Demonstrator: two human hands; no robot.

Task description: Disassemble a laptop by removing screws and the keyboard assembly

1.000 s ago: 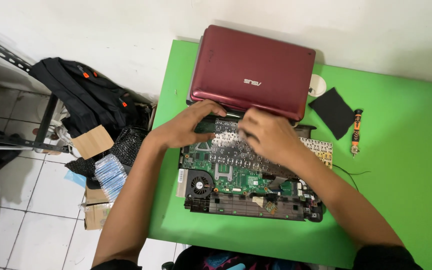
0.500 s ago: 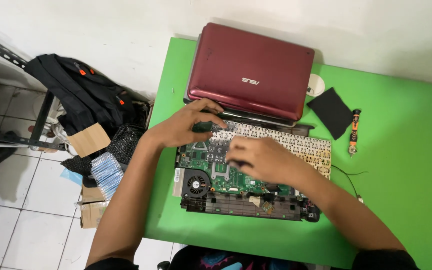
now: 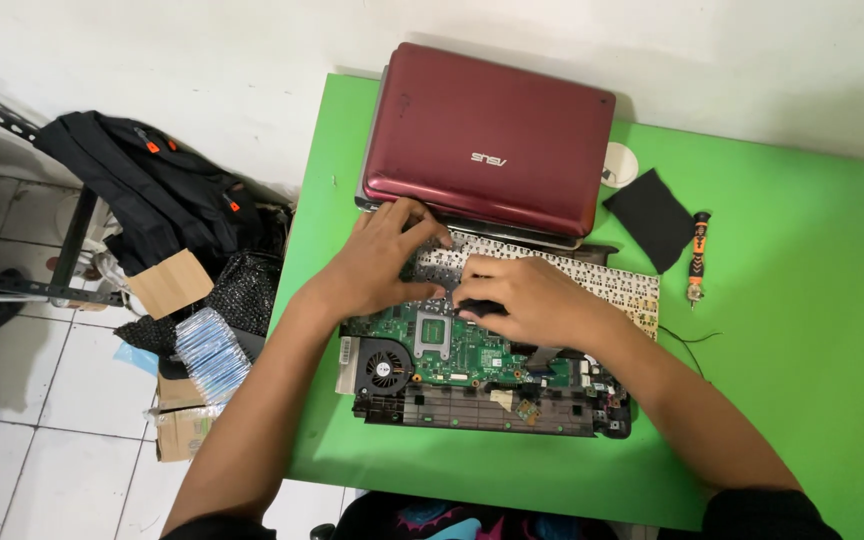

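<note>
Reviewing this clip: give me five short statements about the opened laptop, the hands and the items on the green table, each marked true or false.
1. Both hands, left hand and right hand, rest on the opened laptop base with its green circuit board. True.
2. The dark red laptop lid lies face-down beyond the hands. True.
3. The round black cooling fan sits at the board's right end. False: it is at the left end.
4. The orange-and-black screwdriver is in the right hand. False: it lies on the green table, apart from both hands.
5. A black backpack lies on the floor left of the table. True.
</note>
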